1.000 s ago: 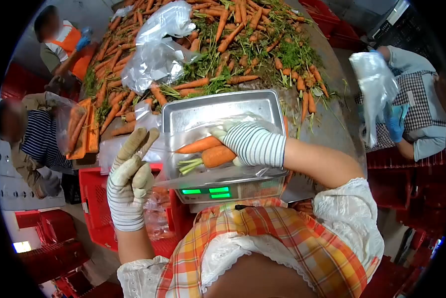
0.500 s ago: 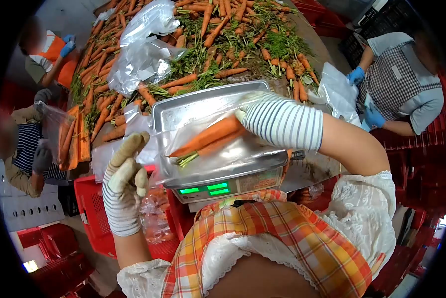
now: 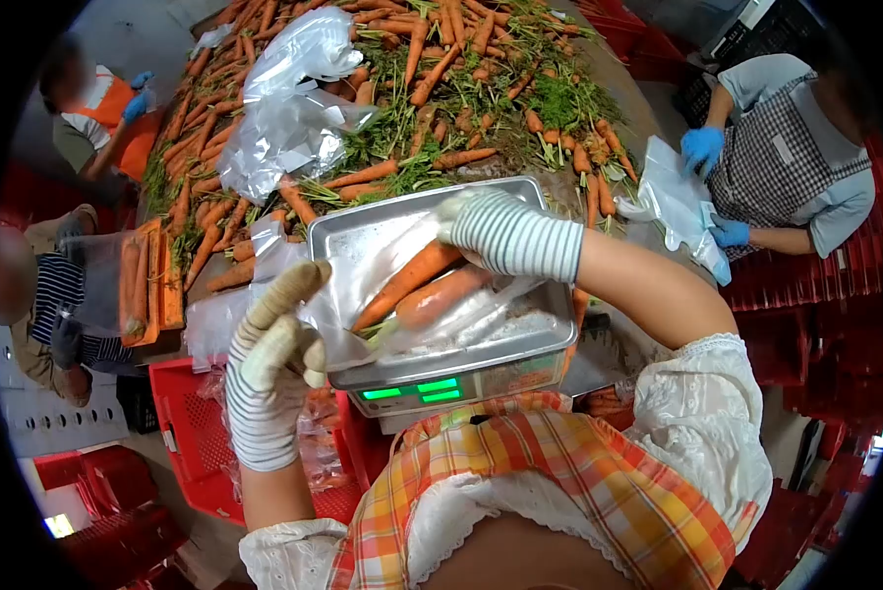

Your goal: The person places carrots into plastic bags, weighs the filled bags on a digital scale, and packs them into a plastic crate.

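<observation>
Head view, with the weighing scale (image 3: pixel 441 379) as landmark. Two carrots (image 3: pixel 407 285) lie inside a clear plastic bag (image 3: pixel 333 329) over the scale's metal pan. The right hand (image 3: pixel 510 236), in a striped glove, pinches the bag around the carrots' upper ends. The left hand (image 3: pixel 274 364), beside the pan's left edge, has its fingers raised and partly bent; whether it grips film cannot be told. The step in hand looks like handling bagged carrots at the scale; moving them calls for a grip that keeps both inside the loose film. Green digits are lit but unreadable. Beyond the scale, loose carrots (image 3: pixel 417 44) cover the bench (image 3: pixel 648 236); left of it stands a red crate (image 3: pixel 191 423).

Compared with the earlier frame, the right hand sits farther left over the pan, and the second carrot shows more. Right of the scale, a co-worker's blue-gloved hand (image 3: pixel 702 147) is more spread.
</observation>
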Motion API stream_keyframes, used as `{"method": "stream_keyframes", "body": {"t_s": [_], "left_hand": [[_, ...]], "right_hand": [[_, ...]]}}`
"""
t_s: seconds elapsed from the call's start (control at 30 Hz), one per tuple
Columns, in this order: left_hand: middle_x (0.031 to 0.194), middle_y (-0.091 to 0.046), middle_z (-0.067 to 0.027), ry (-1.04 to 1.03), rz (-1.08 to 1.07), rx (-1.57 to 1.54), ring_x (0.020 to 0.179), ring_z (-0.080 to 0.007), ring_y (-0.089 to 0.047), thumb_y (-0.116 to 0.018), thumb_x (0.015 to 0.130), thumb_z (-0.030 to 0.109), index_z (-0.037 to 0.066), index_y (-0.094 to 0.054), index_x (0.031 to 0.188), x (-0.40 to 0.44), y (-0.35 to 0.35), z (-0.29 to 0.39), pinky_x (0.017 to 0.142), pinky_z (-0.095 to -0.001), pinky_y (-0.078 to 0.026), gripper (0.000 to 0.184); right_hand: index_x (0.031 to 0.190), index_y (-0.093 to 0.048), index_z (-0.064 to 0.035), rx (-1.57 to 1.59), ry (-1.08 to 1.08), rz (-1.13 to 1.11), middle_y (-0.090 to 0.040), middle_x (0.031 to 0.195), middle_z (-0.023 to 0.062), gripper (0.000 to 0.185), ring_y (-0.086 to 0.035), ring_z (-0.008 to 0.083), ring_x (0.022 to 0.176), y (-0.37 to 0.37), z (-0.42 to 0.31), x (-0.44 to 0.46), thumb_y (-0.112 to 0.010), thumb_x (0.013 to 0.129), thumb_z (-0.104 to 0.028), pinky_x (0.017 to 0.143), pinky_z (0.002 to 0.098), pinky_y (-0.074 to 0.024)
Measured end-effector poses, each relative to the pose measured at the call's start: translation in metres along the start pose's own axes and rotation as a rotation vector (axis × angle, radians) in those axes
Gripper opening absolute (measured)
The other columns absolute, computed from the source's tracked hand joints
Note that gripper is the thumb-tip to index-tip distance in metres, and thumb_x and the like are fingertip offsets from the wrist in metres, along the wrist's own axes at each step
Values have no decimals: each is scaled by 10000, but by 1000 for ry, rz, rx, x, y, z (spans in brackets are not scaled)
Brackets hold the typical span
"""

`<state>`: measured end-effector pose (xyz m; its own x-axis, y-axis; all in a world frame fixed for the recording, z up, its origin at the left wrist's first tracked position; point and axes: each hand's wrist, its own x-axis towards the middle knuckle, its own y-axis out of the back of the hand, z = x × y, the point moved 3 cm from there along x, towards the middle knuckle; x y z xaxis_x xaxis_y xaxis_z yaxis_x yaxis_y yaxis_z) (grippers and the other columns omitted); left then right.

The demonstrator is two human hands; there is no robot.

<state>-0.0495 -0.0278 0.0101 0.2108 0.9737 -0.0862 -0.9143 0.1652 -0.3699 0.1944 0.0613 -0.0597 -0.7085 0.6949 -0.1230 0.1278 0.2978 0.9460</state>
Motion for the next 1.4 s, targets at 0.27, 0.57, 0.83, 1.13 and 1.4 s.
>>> {"method": "stream_keyframes", "body": {"t_s": [0.27,0.57,0.83,1.13,1.4], "left_hand": [[807,-602,-59,181,29,547,566,-86,-512,-582,805,178,5,-512,1216,26,-17,-36,522,-210,-429,451],[1157,-560,-183,8,-337,1308,1023,-296,-570,-694,725,255,-14,-457,1222,124,-16,-121,895,-333,-446,614],[1158,-537,-178,170,-372,949,1013,-267,-551,-722,683,291,5,-396,1274,145,-8,-118,873,-331,-444,733],[1112,-586,-209,98,-358,1408,1031,-333,-572,-722,707,277,56,-405,1279,138,-13,-87,864,-346,-461,690],[895,-601,-46,-127,109,491,654,-39,-505,-568,818,154,12,-433,1286,50,-1,32,508,-146,-378,508]], "right_hand": [[1091,-536,-12,502,-362,19,-590,959,157,415,-579,327,852,-30,47,-21,-651,711,-134,814,371,-473],[868,-579,-35,-174,73,347,-580,888,163,183,-580,323,856,-14,25,-29,-592,736,-160,722,404,-479],[820,-649,-45,-27,-316,-102,-608,697,164,333,-616,320,643,-25,19,2,-506,832,-345,581,430,-499],[805,-674,-36,66,-288,-170,-628,738,181,203,-619,326,703,0,25,-17,-600,720,-206,702,390,-502],[729,-618,-13,507,-223,544,-562,588,26,98,-521,70,550,99,6,-91,-597,767,-100,505,230,-428]]}}
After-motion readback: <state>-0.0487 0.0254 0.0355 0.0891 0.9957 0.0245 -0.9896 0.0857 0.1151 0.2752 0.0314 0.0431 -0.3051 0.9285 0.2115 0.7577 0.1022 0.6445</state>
